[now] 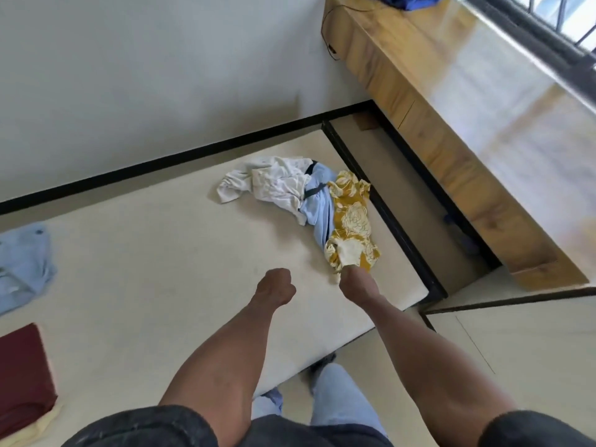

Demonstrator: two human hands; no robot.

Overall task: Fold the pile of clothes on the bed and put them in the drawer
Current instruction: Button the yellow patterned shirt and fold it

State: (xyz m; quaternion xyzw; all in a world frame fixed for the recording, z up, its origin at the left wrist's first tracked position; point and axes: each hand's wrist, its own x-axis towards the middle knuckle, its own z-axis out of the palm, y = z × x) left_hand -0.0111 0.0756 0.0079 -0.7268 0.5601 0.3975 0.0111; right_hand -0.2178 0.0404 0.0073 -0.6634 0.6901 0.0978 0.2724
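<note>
Yellow floral garment (353,221) gripped by right hand (354,283) (left fisted).

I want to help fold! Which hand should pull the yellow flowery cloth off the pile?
Probably the right hand: it already pinches the near end of the yellow flowered garment. The left hand is a closed fist beside it, holding nothing.

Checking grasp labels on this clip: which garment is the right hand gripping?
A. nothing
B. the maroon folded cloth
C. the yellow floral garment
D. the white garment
C: the right hand grips the near end of the yellow floral garment at the edge of the pile on the bed, while the left hand is a fist holding nothing.
</note>
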